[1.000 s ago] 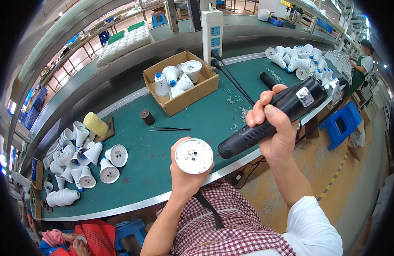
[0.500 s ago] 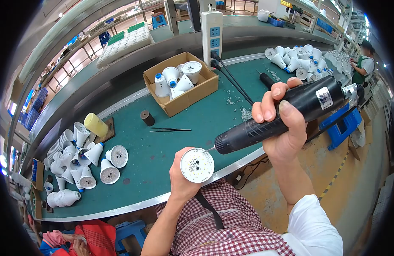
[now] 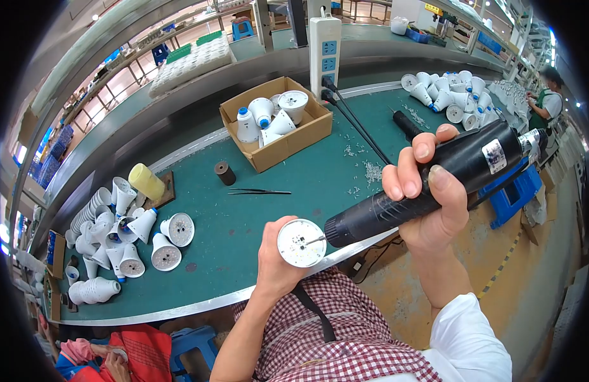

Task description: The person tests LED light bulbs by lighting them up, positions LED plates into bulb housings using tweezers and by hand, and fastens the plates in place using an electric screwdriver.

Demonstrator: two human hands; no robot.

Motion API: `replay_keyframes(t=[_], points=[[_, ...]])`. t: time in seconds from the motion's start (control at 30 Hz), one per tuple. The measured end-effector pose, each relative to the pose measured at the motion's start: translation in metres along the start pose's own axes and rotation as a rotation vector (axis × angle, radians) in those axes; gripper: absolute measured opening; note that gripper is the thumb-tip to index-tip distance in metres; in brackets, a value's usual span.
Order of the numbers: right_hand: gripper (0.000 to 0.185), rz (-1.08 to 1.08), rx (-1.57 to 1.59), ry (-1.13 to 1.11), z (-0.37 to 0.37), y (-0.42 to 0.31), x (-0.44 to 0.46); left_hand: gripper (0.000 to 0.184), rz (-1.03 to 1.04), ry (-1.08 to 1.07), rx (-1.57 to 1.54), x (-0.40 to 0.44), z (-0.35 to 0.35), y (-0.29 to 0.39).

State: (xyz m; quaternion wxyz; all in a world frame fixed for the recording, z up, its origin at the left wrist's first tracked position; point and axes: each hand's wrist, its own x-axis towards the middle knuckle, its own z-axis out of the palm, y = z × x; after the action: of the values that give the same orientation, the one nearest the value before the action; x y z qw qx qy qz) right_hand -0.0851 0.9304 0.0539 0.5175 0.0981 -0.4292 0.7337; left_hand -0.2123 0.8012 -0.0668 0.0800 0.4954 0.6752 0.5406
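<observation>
My left hand (image 3: pixel 273 258) is closed around a white LED bulb body (image 3: pixel 299 251), its round LED board facing up at me. My right hand (image 3: pixel 428 184) grips a black electric screwdriver (image 3: pixel 383 210), which slants down to the left. The thin bit of the screwdriver reaches over the board and its tip is near the board's middle; whether it touches a screw I cannot make out. A pair of black tweezers (image 3: pixel 259 191) lies on the green bench beyond the bulb, near a dark cylinder (image 3: pixel 225 173).
A cardboard box (image 3: pixel 264 160) holds several bulb bodies. Piles of bulb parts lie at left (image 3: pixel 109 239) and far right (image 3: pixel 450 95). A yellow piece (image 3: pixel 146 181), a second black screwdriver (image 3: pixel 406 124), scattered small pieces (image 3: pixel 373 170) and a power strip (image 3: pixel 324 57) are also about. Co-workers sit nearby.
The screwdriver bit has moved from the bulb's upper right rim to near the middle of the board. The camera view has shifted slightly; both hands keep their holds.
</observation>
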Motion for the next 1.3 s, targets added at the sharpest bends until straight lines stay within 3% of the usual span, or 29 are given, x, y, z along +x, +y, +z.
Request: replay_keyframes(t=[0.03,0.13,0.23,0.37,0.87,1.1,1.23,1.3], points=[[0.039,-0.003,0.000,-0.001,0.001,0.000,0.001,0.072,-0.146,-0.019,-0.120,-0.002,0.000,0.004],[0.039,-0.015,0.001,0.006,0.002,0.000,0.003,0.073,-0.185,-0.068,-0.284,-0.005,-0.001,0.005],[0.043,0.021,0.069,-0.065,-0.001,0.001,0.005,0.065,-0.051,-0.112,-0.239,-0.011,-0.001,0.000],[0.045,0.050,0.050,-0.077,0.003,0.005,0.004,0.064,-0.098,-0.148,-0.359,-0.015,0.001,0.002],[0.042,0.078,-0.071,-0.173,0.005,0.015,0.002,0.064,-0.120,-0.277,-0.329,-0.012,-0.004,0.012],[0.045,0.136,-0.334,-0.320,0.025,0.009,0.012,0.063,-0.215,-0.393,-0.267,-0.009,-0.004,0.021],[0.041,0.179,-0.353,-0.292,0.034,0.010,0.015,0.064,-0.225,-0.435,-0.309,-0.008,-0.008,0.024],[0.033,0.185,-0.287,-0.174,0.037,0.012,0.015,0.065,-0.234,-0.427,-0.320,-0.008,-0.008,0.028]])
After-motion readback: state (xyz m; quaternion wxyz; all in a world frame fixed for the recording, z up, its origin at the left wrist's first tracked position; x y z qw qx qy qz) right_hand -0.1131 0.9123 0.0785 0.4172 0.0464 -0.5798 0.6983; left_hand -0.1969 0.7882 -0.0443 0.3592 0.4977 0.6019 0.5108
